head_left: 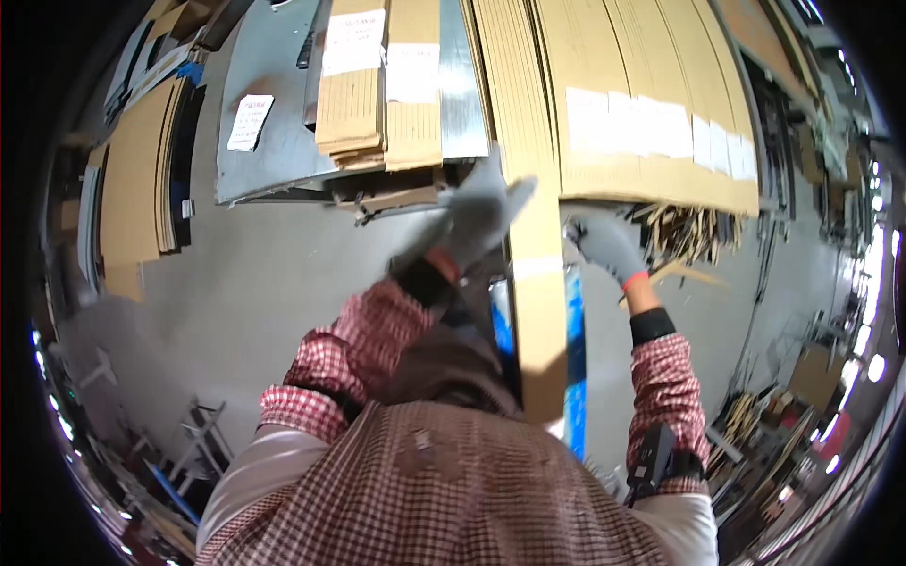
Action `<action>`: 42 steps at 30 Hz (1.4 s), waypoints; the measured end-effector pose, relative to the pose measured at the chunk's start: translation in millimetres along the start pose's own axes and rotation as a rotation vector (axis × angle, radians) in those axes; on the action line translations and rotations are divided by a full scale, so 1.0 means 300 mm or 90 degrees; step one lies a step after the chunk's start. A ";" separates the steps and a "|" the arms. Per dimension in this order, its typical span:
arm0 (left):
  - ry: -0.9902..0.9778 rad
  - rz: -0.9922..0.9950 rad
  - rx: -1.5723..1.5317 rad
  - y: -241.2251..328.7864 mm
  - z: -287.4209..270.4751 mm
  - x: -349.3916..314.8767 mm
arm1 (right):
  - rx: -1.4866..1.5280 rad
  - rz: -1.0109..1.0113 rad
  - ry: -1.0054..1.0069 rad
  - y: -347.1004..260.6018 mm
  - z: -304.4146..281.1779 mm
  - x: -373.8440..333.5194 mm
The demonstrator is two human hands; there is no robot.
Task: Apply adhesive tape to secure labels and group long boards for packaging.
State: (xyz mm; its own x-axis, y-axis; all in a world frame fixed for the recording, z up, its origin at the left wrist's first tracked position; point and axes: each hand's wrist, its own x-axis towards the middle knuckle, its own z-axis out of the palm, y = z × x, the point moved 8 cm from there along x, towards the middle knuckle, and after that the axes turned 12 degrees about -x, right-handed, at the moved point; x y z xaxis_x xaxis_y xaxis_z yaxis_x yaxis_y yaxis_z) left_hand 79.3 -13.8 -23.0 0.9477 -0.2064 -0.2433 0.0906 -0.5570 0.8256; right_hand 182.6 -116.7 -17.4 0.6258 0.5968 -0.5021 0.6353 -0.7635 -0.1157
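Observation:
A long, narrow cardboard strip [541,330] runs from the bench toward my body, with a pale band across it. My left hand [479,212], in a grey glove, is at the strip's left edge. Its thumb and fingers are spread, though motion blurs them. Close to the strip's right edge is my gloved right hand [609,247], its fingers curled. Whether something small is in those fingers is too hard to see. Beneath the near part of the strip shows a blue-wrapped support [576,363].
Wide cardboard sheets [651,170] with white labels cover the bench's right side. Narrower cardboard stacks [351,108] lie on the metal tabletop [274,71] at left. More panels [142,179] stand far left. Cardboard scraps [694,234] sit under the bench edge at right.

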 end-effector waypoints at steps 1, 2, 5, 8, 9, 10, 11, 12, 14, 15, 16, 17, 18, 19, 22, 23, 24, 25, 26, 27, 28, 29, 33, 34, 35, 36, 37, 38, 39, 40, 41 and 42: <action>0.072 -0.038 -0.045 -0.033 0.008 -0.053 | 0.151 -0.039 0.141 -0.044 -0.034 -0.009; 0.170 -0.076 -0.091 -0.069 -0.005 -0.071 | 0.173 -0.060 0.225 -0.087 -0.057 -0.055; 0.321 0.061 -0.036 -0.086 0.140 -0.211 | 0.137 -0.093 -0.318 -0.112 0.110 -0.242; 0.136 -0.052 -0.382 -0.108 0.183 -0.261 | -0.051 -0.155 -0.263 -0.048 0.185 -0.276; 0.072 -0.144 -0.448 -0.064 0.051 -0.238 | -0.061 -0.052 -0.003 -0.016 0.080 -0.204; 0.056 -0.194 -0.473 -0.077 -0.024 -0.221 | -0.070 0.042 0.250 -0.007 -0.010 -0.194; 0.042 -0.217 -0.482 -0.103 -0.029 -0.174 | -0.077 0.049 0.244 0.010 0.072 -0.172; 0.018 -0.209 -0.476 -0.134 0.028 -0.124 | -0.285 -0.077 0.193 -0.003 0.214 -0.124; 0.025 -0.043 -0.389 -0.144 0.089 -0.086 | -0.482 -0.219 0.134 -0.072 0.279 -0.093; 0.032 0.027 -0.343 -0.131 0.070 -0.110 | -0.344 -0.127 0.063 -0.083 0.184 -0.093; 0.047 0.099 -0.297 -0.107 0.042 -0.140 | -0.211 -0.034 -0.007 -0.087 0.090 -0.100; 0.045 -0.042 -0.290 -0.113 -0.053 -0.173 | -0.182 -0.039 0.003 -0.073 0.014 -0.125; 0.043 -0.181 -0.279 -0.122 -0.144 -0.215 | -0.181 -0.041 0.008 -0.106 -0.078 -0.157; 0.063 -0.170 -0.355 -0.086 -0.196 -0.254 | 0.016 -0.133 0.044 -0.181 -0.191 -0.208; -0.051 0.031 -0.297 0.069 -0.253 -0.300 | 0.389 -0.382 0.063 -0.381 -0.278 -0.331; -0.065 0.053 -0.296 0.086 -0.249 -0.301 | 0.461 -0.400 0.000 -0.420 -0.251 -0.363; -0.080 0.060 -0.300 0.082 -0.234 -0.291 | 0.533 -0.404 -0.066 -0.461 -0.198 -0.406; -0.099 0.061 -0.305 0.078 -0.219 -0.253 | 0.479 -0.399 0.012 -0.427 -0.155 -0.407; -0.113 0.044 -0.306 0.035 -0.173 -0.228 | 0.335 -0.432 0.020 -0.413 -0.083 -0.398; -0.124 0.027 -0.304 -0.006 -0.128 -0.209 | 0.513 -0.378 0.077 -0.388 -0.109 -0.400; -0.115 0.007 -0.287 -0.048 -0.127 -0.211 | 0.513 -0.399 0.089 -0.399 -0.192 -0.387; -0.101 -0.014 -0.271 -0.092 -0.136 -0.207 | 0.488 -0.364 0.018 -0.393 -0.281 -0.344; -0.106 -0.025 -0.217 -0.168 -0.087 -0.165 | 0.030 -0.091 -0.016 0.034 -0.016 -0.143; -0.098 -0.034 -0.199 -0.198 -0.088 -0.163 | -0.073 -0.041 -0.039 0.030 -0.037 -0.096; -0.104 -0.029 -0.184 -0.198 -0.069 -0.143 | -0.068 -0.027 -0.036 0.021 0.022 -0.082; -0.109 -0.022 -0.173 -0.199 -0.054 -0.117 | 0.052 -0.032 -0.024 -0.005 0.113 -0.052; -0.105 -0.019 -0.154 -0.208 -0.047 -0.111 | 0.168 -0.051 -0.006 -0.043 0.145 -0.005; -0.106 -0.014 -0.139 -0.212 -0.034 -0.098 | 0.189 -0.051 0.008 -0.040 0.216 0.037; -0.109 -0.011 -0.129 -0.221 -0.022 -0.090 | 0.209 -0.052 0.021 -0.035 0.293 0.082; -0.136 0.022 -0.124 -0.161 0.032 -0.058 | 0.278 -0.055 0.031 0.087 0.472 0.093; -0.145 0.035 -0.116 -0.149 0.054 -0.048 | 0.300 -0.075 0.001 0.115 0.526 0.107; -0.151 0.047 -0.107 -0.132 0.068 -0.037 | 0.325 -0.097 -0.025 0.110 0.554 0.096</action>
State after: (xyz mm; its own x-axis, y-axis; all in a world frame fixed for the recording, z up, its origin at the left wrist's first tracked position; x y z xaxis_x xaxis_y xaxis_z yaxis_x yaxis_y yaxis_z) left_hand 59.0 -5.8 -63.4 0.8577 -0.4347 -0.2747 0.0915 -0.3967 0.9134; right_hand 146.5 -165.8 -178.2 0.5204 0.7078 -0.4777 0.4099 -0.6978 -0.5874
